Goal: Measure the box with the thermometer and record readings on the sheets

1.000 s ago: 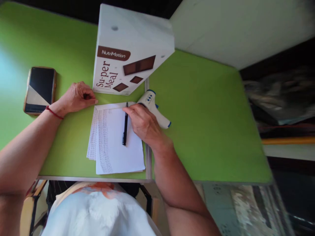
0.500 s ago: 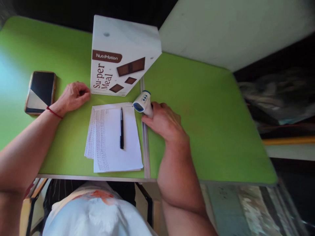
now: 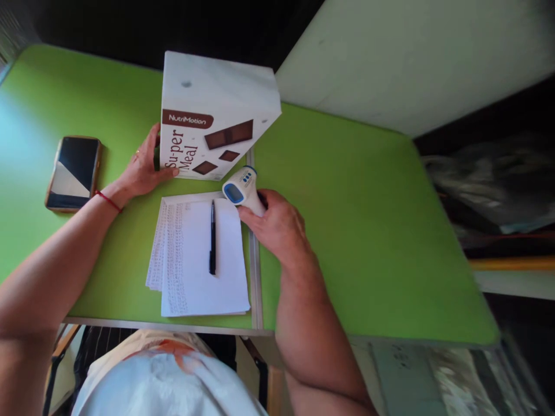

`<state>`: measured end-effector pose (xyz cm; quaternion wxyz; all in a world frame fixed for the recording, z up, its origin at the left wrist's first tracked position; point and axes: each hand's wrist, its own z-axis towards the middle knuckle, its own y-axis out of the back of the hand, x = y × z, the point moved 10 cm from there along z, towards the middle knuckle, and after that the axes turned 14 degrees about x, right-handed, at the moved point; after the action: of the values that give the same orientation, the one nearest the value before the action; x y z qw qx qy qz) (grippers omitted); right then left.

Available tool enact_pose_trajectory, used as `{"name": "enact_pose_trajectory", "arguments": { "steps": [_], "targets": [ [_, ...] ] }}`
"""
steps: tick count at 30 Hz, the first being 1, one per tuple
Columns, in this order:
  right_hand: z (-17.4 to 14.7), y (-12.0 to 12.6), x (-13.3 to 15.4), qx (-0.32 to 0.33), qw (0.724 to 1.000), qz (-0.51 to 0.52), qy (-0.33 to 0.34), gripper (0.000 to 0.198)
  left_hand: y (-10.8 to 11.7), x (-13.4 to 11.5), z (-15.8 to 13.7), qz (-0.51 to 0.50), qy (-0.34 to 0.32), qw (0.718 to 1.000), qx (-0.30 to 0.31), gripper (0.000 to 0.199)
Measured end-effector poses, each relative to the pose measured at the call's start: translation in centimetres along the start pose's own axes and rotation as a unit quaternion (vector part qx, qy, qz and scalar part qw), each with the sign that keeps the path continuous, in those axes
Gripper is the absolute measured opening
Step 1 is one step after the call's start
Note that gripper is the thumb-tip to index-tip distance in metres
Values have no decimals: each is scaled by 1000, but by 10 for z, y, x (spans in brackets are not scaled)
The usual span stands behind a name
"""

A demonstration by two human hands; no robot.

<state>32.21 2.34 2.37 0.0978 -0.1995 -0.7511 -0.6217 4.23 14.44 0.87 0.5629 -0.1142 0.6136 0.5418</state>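
My right hand (image 3: 277, 222) is closed round the handle of a white and blue infrared thermometer (image 3: 243, 188). Its small screen faces me, and its head hangs over the top right corner of the paper sheets (image 3: 229, 248). At the lower left edge of an upright white "Su-per Meal" box (image 3: 221, 86) is my left hand (image 3: 145, 164). The thumb lies across the box's front, while the fingers run along its left side, partly hidden. A black pen (image 3: 212, 240) rests on the top sheet, which has rows of small print down its left part.
On the left of the green table (image 3: 368, 231) lies a smartphone (image 3: 73, 173), close to my left forearm. A metal seam (image 3: 255, 283) crosses the table beside the sheets. Behind stands a pale wall (image 3: 390, 63), with a dark shelf holding plastic-wrapped things at the right.
My left hand has opened from a loose curl and taken hold of the box's lower left edge. The thermometer has moved slightly left in my right hand, and its screen has turned more towards me.
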Motion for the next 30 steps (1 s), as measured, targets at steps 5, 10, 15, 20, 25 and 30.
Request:
{"name": "enact_pose_trajectory", "arguments": {
  "steps": [5, 10, 15, 20, 25, 30],
  "targets": [
    [-8, 17, 5, -114, 985, 116, 47, 45, 7, -5, -13, -3, 45, 999, -26, 89],
    [-24, -1, 32, -72, 890, 429, 135, 38, 2, -28, -25, -13, 49, 999, 0, 79],
    [-37, -67, 78, 148, 750, 636, 103, 41, -1, -41, -27, 33, 45, 998, 10, 75],
    [-32, -79, 78, 148, 741, 651, 73, 40, -1, -38, -29, 21, 36, 999, 22, 71],
    [-29, -78, 73, 140, 765, 625, 71, 36, 1, -31, -33, 27, 42, 999, 15, 74],
    [-29, -81, 71, 130, 787, 598, 84, 37, 0, -33, -32, 25, 43, 998, 25, 75]
  ]
}}
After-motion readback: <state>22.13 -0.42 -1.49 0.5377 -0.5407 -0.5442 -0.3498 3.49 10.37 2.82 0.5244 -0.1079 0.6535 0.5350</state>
